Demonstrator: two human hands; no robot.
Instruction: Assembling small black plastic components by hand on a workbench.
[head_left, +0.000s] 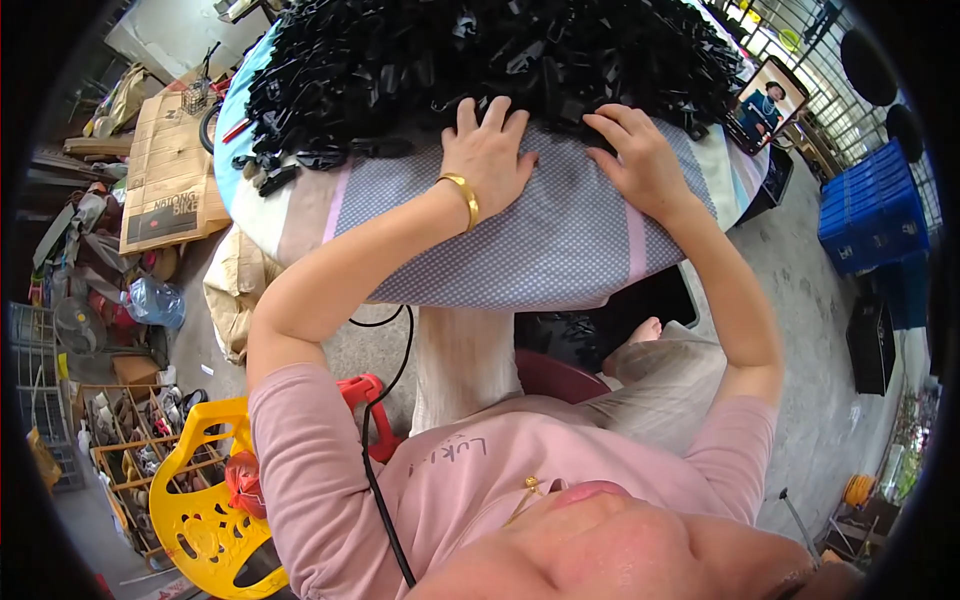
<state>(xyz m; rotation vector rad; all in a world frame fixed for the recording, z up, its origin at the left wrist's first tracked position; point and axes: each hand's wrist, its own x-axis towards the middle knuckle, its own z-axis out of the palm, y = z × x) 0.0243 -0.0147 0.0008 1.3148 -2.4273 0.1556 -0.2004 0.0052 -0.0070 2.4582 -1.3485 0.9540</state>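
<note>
A big heap of small glossy black pieces (pixel 480 60), plastic-looking, covers the far part of a cloth-covered table (pixel 500 260). Their exact kind is too small to make out. My left hand (pixel 487 160), a gold bangle on its wrist, lies with fingers spread at the heap's near edge, fingertips touching the black pieces. To its right, my right hand (pixel 645 165) reaches to the same edge. Its fingers are bent loosely, thumb apart from the forefinger, and nothing shows between them. A few loose pieces (pixel 275 178) lie at the table's left side.
A phone (pixel 768 103) stands at the table's right edge. Blue crates (pixel 875 210) are stacked on the right. At left are a flattened cardboard box (pixel 165 170), a water bottle (pixel 153 303) and a yellow chair (pixel 205 510). A black cable (pixel 375 470) hangs beside my left arm.
</note>
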